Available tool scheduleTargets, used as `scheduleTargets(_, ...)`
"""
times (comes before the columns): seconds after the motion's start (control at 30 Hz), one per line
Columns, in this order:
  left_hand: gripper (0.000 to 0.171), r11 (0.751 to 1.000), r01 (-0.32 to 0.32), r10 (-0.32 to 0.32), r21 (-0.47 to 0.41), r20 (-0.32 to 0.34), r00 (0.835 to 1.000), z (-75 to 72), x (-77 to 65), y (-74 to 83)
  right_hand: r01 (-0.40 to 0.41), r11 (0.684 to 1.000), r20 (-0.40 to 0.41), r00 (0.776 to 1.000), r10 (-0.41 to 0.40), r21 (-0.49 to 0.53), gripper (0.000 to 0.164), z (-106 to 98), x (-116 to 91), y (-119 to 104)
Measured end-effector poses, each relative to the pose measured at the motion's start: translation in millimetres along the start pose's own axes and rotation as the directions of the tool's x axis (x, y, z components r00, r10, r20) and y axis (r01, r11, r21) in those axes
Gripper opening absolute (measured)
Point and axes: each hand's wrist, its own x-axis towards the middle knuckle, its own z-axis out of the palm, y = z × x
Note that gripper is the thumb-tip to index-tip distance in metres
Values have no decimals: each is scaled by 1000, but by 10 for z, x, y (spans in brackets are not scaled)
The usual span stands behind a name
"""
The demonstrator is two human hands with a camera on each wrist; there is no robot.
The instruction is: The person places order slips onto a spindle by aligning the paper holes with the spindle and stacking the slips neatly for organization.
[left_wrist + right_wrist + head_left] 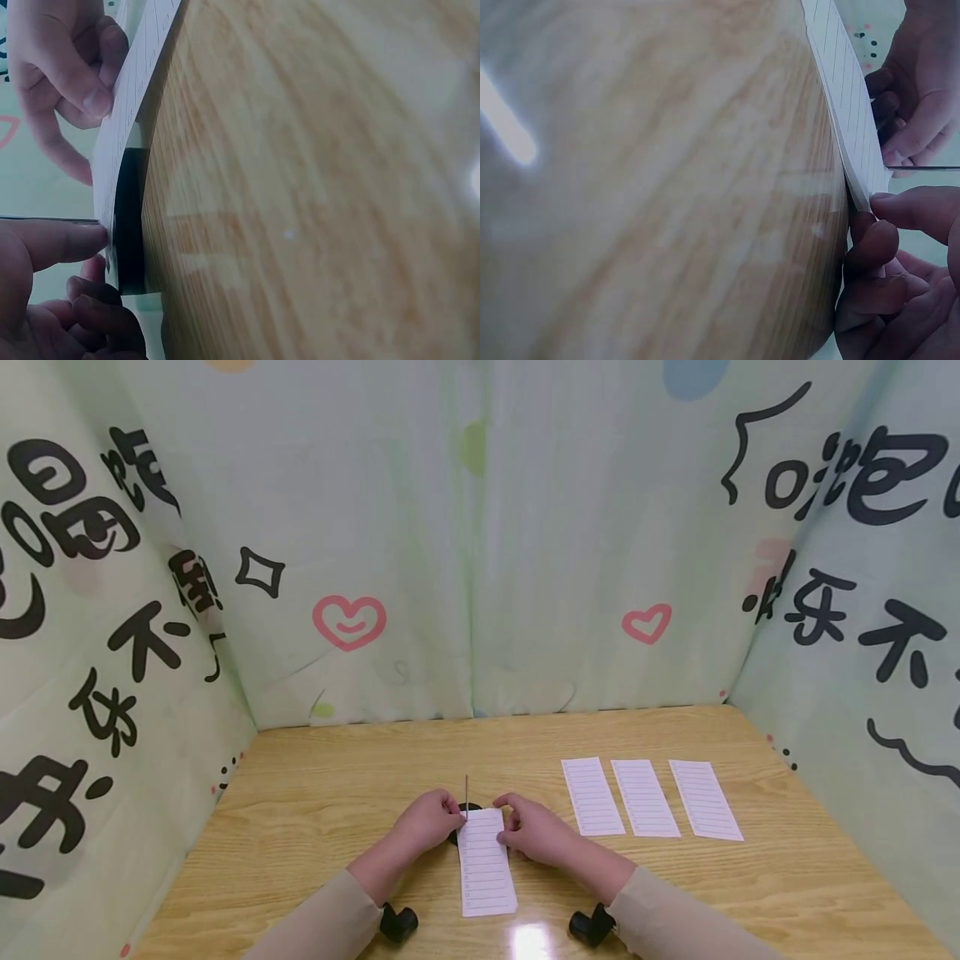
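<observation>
A white lined paper slip [487, 868] lies in front, its far end over the round black base [453, 837] of a paper spike. The thin upright needle [467, 792] rises at the slip's far left corner. My left hand [431, 820] pinches that corner beside the needle; in the left wrist view its thumb [71, 241] lies on top and curled fingers are underneath. My right hand [536, 832] pinches the slip's right edge, thumb [915, 206] above and bent fingers below. The base is mostly hidden under the slip in the head view.
Three similar lined slips, a left one [592, 797], a middle one [646, 798] and a right one [707, 800], lie in a row on the wooden table [322, 785] at right. Printed curtains [555, 543] enclose the back and sides.
</observation>
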Motion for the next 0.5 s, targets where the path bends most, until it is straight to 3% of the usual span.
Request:
scheduleTargets(0.33, 29, 1000, 11, -12, -1, -34, 999, -52, -53, -43, -17, 999, -16, 1000, 17, -52, 48, -78, -11, -25)
scheduleTargets(0.5, 38, 999, -31, 31, 10, -7, 1000, -66, -65, -111, -48, 996, -64, 997, 43, -81, 46, -192, -23, 23)
